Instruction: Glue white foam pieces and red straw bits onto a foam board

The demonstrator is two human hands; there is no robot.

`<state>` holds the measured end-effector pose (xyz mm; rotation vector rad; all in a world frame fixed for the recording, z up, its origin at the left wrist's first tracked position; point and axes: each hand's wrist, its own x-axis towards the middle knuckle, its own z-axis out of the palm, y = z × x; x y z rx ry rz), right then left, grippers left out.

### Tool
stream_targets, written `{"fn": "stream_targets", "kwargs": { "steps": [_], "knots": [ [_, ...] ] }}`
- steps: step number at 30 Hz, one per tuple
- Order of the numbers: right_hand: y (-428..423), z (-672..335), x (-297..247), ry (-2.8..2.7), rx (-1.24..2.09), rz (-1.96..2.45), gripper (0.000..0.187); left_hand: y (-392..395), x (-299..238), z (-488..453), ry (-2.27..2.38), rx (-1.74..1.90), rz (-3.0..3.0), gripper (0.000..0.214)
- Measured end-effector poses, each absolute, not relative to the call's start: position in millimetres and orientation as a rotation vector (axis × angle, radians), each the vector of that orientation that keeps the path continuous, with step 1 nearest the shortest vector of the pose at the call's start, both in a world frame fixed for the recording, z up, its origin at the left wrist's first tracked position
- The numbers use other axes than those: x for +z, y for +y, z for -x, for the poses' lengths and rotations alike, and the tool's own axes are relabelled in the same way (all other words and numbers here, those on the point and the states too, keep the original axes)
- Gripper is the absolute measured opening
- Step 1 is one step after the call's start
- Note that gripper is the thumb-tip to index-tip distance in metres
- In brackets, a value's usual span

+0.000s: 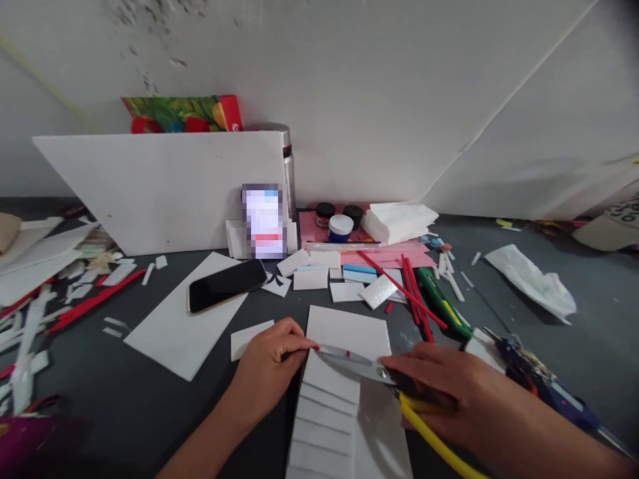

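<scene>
Between the thumb and fingertips of my left hand is a small red strip, most of it hidden by the fingers. My right hand grips yellow-handled scissors, whose blades point left and reach close to my left fingertips. A tiny red piece shows against the upper blade. Beneath both hands lies a white foam board with stepped white strips on it, like a small staircase. A white rectangular piece lies just behind my left hand.
Beyond the hands are a dark phone on a white sheet, small white cards, red sticks and a green cutter. A blue glue gun lies right. Paint jars stand at the back; scraps litter the left.
</scene>
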<state>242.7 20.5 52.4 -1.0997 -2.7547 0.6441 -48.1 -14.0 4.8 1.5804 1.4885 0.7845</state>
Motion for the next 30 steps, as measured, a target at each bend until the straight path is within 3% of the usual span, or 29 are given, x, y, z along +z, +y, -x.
{"fn": "stream_targets", "kwargs": {
  "steps": [18,30],
  "knots": [
    [7,-239,39,-2.705,0.790,1.161,0.053,-14,4,46,1.505,0.817,-1.530,0.028],
    [6,-233,53,-2.756,0.622,1.146,0.051,-13,5,46,1.495,0.817,-1.540,0.028]
  ]
}}
